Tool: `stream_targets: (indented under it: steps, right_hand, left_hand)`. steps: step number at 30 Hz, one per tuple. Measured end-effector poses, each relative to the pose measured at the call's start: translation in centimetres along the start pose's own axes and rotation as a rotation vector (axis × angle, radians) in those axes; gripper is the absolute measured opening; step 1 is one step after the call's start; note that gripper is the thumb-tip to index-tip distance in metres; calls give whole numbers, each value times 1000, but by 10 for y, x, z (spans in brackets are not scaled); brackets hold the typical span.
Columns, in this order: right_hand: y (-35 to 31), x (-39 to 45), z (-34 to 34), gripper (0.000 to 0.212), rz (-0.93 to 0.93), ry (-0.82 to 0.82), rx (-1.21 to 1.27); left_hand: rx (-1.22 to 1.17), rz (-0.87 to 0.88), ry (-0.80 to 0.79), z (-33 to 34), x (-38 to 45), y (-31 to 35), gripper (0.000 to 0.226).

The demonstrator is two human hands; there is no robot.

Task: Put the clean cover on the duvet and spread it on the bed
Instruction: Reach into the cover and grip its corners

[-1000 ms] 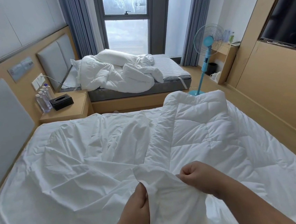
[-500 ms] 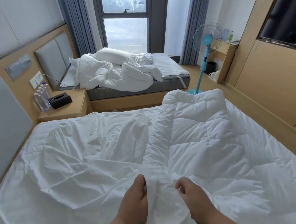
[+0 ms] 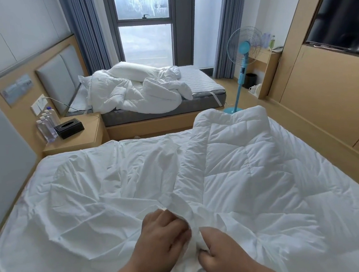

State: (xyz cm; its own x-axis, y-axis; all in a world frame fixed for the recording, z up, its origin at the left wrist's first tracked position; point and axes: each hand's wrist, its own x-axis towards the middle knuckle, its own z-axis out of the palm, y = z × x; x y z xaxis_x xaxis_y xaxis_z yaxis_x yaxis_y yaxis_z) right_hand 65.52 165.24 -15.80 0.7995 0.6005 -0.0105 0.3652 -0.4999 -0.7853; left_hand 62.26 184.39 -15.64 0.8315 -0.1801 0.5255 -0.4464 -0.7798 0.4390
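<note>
Pinching a bunched fold of white fabric at the near edge of the bed (image 3: 11, 222), the left hand (image 3: 162, 236) and right hand (image 3: 218, 248) sit close together, each with fingers curled tight on cloth where the smooth duvet cover (image 3: 89, 206) on the left meets the quilted duvet (image 3: 254, 172) on the right. Judging by that seam, the step is feeding the duvet's near corner into the cover. It would go best by trapping corner and cover together in one firm pinch, then drawing the cover rightward over the quilting without letting the corner slip.
</note>
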Motion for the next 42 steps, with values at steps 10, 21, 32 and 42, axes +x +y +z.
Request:
stream_targets:
  steps: [10, 21, 32, 42]
  right_hand:
    - [2, 27, -3, 27, -156, -121, -40]
    - [48, -5, 15, 51, 513, -96, 10]
    - [138, -73, -2, 35, 772, 27, -44]
    - [55, -1, 13, 40, 365, 347, 531]
  left_hand:
    - [412, 134, -686, -20, 26, -14, 57]
    - [229, -354, -396, -16, 87, -40, 34]
    - [222, -372, -418, 9, 131, -13, 39]
    - [145, -430, -485, 22, 122, 0, 49]
